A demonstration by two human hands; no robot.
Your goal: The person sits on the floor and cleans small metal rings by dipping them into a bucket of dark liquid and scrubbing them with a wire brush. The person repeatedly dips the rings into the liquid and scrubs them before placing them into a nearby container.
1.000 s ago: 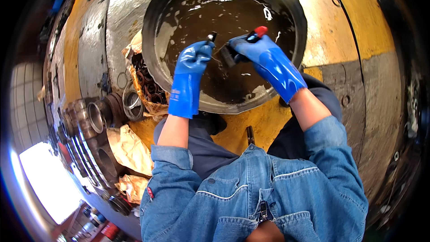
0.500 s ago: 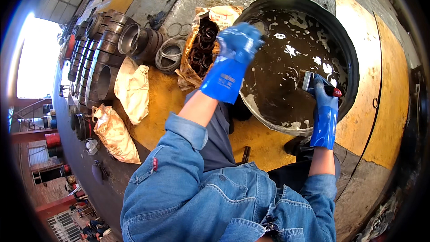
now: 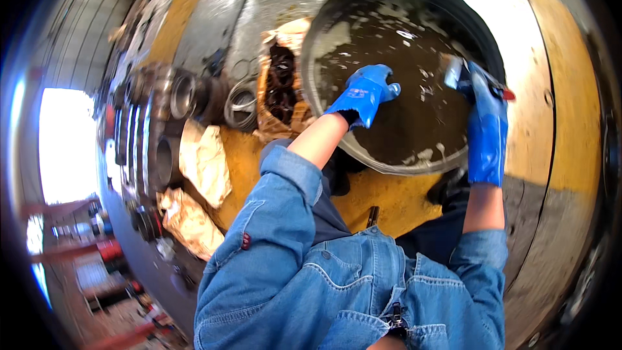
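My left hand (image 3: 370, 93), in a blue rubber glove, is over the left half of a large round black tub (image 3: 310, 68) of murky brown liquid. Its thumb stands apart from the fingers; nothing shows in its grasp, though its underside is hidden. At the tub's right side, my right hand (image 3: 483, 87), gloved alike, is closed around a flat brush (image 3: 452, 72). The brush's metal band and bristles point left over the liquid, and its red handle end sticks out on the right. Pale foam patches float on the liquid.
Left of the tub stands an open paper bag (image 3: 299, 31) of dark rings. Beyond it lie a coil of metal rings (image 3: 241, 105) and stacked metal cylinders (image 3: 165, 162). Two crumpled paper bags (image 3: 206, 163) rest nearer me. Wooden boards (image 3: 508, 116) lie on the right.
My left hand has moved right and down, from beside the ring bag to over the liquid. My right hand has raised the brush toward the tub's far right side. The whole view has shifted.
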